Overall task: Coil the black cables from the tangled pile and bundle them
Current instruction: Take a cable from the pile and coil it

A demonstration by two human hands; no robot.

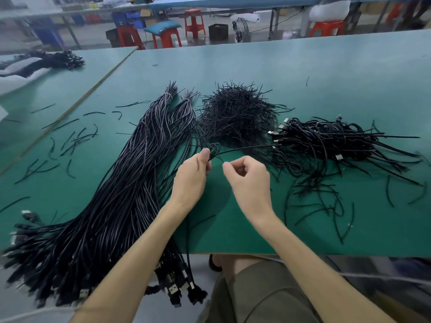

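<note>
A long bundle of straight black cables (pixel 130 183) lies on the left of the green table, its USB plugs hanging over the front edge. My left hand (pixel 193 176) pinches a small coil of black cable (pixel 213 150) between thumb and fingers; one strand runs from it rightward. My right hand (pixel 247 178) hovers just right of it, fingers curled, thumb and forefinger pinched together near a thin strand; what it holds is unclear. A heap of short black twist ties (pixel 235 115) sits behind my hands. Coiled, bundled cables (pixel 331 141) are piled at the right.
Loose black ties (pixel 70 141) lie scattered on the left and more ties (pixel 326 201) on the right of the green table (pixel 303 71). Another dark cable pile (pixel 53 61) rests at the far left. Red stools (pixel 166 37) and benches stand beyond the table.
</note>
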